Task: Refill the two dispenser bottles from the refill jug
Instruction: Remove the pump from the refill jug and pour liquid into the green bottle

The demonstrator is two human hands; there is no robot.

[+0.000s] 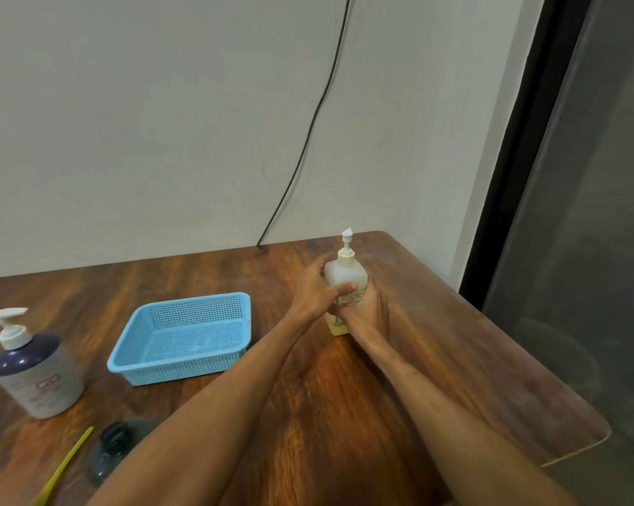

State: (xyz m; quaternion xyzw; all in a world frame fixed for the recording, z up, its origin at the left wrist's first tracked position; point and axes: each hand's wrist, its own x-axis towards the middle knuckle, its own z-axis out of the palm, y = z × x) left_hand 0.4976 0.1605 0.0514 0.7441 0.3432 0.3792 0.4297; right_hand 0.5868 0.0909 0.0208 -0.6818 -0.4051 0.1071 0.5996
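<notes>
Clear bottle [346, 273]: It is stood upright on the table [454, 359], near the far right corner. A little yellow liquid is seen at the bottom, so it is judged to be nearly used up.
White pump [346, 250]: It is seen on top of the clear bottle, so the bottle is not yet opened.
Right hand [365, 312]: It is wrapped round the lower part of the clear bottle, with the thumb laid across the front.
Left hand [313, 286]: Its fingers are curled round the bottle's left side, just under the neck.
Step in hand: The pump is probably about to be twisted off so the bottle can be filled.
Dark-topped bottle [34, 374]: It is stood near the left edge, well apart from the hands, with its pump on.
Blue basket [184, 337]: It is set between the two bottles.
Dark round thing [114, 447] and yellow stick [67, 465]: They are laid near the front left corner. What they are cannot be told.
Refill jug: It is not seen.
What could go wrong: The bottle could be tipped over if the top is twisted hard while the bottom is held loosely. Soapy drops could be spilled on the table when the pump tube is pulled out. A slippery bottle could be dropped.
</notes>
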